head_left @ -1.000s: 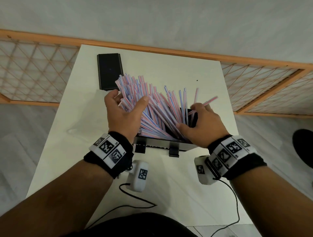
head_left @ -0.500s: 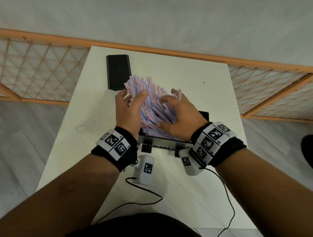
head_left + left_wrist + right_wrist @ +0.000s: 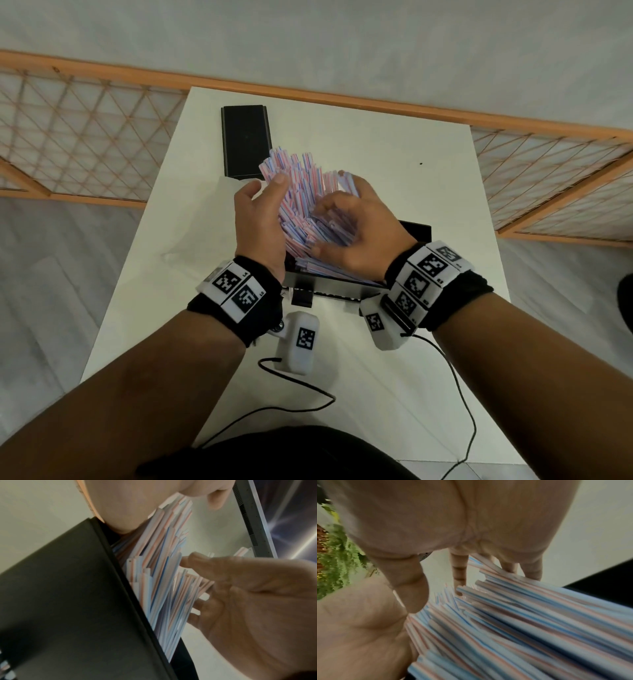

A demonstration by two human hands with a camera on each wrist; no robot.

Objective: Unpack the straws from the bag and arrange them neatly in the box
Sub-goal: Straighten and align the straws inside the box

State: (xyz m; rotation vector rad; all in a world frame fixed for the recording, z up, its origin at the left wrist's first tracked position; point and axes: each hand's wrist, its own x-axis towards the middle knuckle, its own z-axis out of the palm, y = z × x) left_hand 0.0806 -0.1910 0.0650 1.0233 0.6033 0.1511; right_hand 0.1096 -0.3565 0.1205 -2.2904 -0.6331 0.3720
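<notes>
A thick bundle of red-and-blue striped white straws (image 3: 301, 195) stands slanted in the black box (image 3: 416, 233) and leans away to the far left. My left hand (image 3: 263, 219) presses flat on the bundle's left side with straight fingers (image 3: 197, 561). My right hand (image 3: 356, 226) curls round the bundle from the right, thumb (image 3: 412, 588) on the near side and fingers (image 3: 458, 577) over the far side. In the right wrist view the straws (image 3: 522, 622) run between that thumb and those fingers. The box wall (image 3: 68, 601) hides the straws' lower ends (image 3: 163, 588).
The black box lid (image 3: 246, 140) lies flat on the white table (image 3: 376, 154), behind and to the left of the straws. A faint clear wrapper (image 3: 164, 255) seems to lie left of the box. Orange lattice railings (image 3: 85, 137) flank the table. Camera cables (image 3: 308, 404) trail near the front edge.
My right hand swept left from the box's right side, pushing the fanned-out straws into a tighter bundle against my left hand, which stayed on the left side.
</notes>
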